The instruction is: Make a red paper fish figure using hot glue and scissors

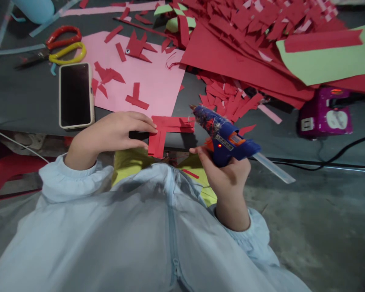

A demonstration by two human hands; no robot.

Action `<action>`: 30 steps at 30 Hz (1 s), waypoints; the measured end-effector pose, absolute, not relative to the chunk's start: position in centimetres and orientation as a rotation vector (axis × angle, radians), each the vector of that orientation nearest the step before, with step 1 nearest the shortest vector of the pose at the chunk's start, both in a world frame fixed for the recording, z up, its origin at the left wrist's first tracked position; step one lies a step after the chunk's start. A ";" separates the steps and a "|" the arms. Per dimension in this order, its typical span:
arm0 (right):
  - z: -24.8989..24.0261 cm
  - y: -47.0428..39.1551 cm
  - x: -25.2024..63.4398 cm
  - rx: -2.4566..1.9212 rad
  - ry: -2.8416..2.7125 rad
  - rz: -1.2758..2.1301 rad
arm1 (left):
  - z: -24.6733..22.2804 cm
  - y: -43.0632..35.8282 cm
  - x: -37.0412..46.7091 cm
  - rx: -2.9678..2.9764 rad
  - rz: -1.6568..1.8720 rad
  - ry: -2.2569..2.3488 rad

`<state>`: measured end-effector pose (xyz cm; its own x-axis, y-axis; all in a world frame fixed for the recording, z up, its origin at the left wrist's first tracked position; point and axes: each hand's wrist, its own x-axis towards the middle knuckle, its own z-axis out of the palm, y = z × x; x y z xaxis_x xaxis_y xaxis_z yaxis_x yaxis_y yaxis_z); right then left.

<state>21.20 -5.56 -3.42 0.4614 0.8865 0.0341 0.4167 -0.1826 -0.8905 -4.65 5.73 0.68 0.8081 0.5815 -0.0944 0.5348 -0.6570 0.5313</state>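
My left hand [115, 132] pinches the left corner of a folded red paper strip [173, 124], bent into an L with one leg pointing right and one hanging down by the table edge. My right hand [226, 172] is wrapped round the handle of a blue glue gun [220, 129]. A small red light glows on its side, and a clear glue stick [275, 167] sticks out of its back. The nozzle sits close to the right end of the strip; whether it touches, I cannot tell.
Pink paper [164, 89] carries red paper cutouts, one with an eye [136, 48]. Left of it are a phone [75, 95] and scissors [63, 44]. Red paper scraps [225, 95] and sheets [213, 52] lie behind the glue gun. A purple power socket block [325, 113] stands right.
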 end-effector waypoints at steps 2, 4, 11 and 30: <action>-3.4 -5.6 21.2 -1.792 -1.121 0.648 | 0.8 5.7 -4.5 2.451 0.117 0.817; -3.6 -5.7 21.3 -1.797 -1.112 0.669 | 1.0 5.6 -4.3 2.459 0.124 0.818; -4.1 -5.8 21.4 -1.775 -1.035 0.744 | 1.2 5.3 -3.7 2.422 0.172 0.883; -3.9 -5.7 21.3 -1.786 -1.074 0.719 | 0.8 5.4 -4.1 2.419 0.178 0.847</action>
